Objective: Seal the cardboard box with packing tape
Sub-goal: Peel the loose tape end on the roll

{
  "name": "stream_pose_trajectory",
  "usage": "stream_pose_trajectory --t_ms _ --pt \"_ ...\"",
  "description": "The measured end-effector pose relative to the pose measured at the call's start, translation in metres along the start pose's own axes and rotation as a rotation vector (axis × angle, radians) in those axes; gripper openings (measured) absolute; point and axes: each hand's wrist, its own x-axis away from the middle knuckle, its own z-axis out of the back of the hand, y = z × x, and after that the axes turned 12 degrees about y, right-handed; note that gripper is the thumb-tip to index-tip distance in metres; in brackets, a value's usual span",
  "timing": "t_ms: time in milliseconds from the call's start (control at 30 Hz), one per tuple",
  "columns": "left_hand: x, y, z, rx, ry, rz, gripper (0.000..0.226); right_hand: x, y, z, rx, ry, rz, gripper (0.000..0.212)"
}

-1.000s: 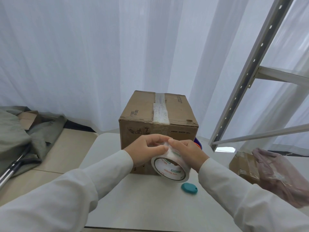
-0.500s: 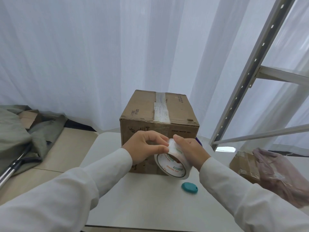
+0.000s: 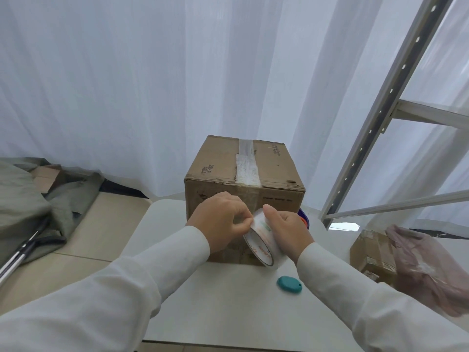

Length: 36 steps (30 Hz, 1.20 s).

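I see the cardboard box (image 3: 243,196) standing upright on the white table (image 3: 228,301), toward its far edge, flaps closed and a strip of clear tape already running along the centre seam of its top. Both hands are in front of the box's near face, working on the roll of packing tape (image 3: 262,240). The right hand (image 3: 288,231) wraps around the roll from the right, thumb laid over its outer curve, holding it tilted on edge just above the table and close against the box front — I cannot tell whether the roll touches the cardboard. The left hand (image 3: 220,222) is curled, thumb and forefinger pressed together at the top left of the roll, pinching at the tape's surface; whether a free end is actually between them is too fine to make out. Both arms wear white sleeves.

On the table near the right wrist lies a small teal oval object (image 3: 289,284), apart from the roll. Behind the right hand, beside the box, a sliver of something blue and orange (image 3: 304,219) shows. To the right sit a smaller cardboard box (image 3: 371,252) and a pinkish plastic bag (image 3: 431,268), with a metal shelf frame (image 3: 375,123) rising above — white curtains (image 3: 127,85) behind everything.
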Motion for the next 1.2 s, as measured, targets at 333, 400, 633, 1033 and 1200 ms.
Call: stream_pose_trajectory --t_ms 333,400,633,1033,1200 --pt "-0.004 -0.001 0.000 0.022 -0.040 0.044 0.016 0.001 0.001 0.000 0.008 -0.001 -0.002 0.046" --pt "-0.003 -0.005 0.003 0.133 -0.050 0.106 0.014 0.000 -0.001 0.001 -0.022 0.003 -0.020 0.046" --pt "0.000 -0.011 0.009 0.120 -0.068 -0.036 0.011 -0.001 -0.002 0.000 -0.013 -0.027 -0.034 0.045" --pt "-0.006 -0.007 0.003 -0.116 -0.003 -0.366 0.021 0.000 -0.002 0.000 0.034 -0.042 -0.032 0.043" --pt "-0.006 -0.001 0.000 0.048 -0.048 -0.076 0.022 0.001 -0.002 0.000 0.018 -0.031 0.005 0.044"
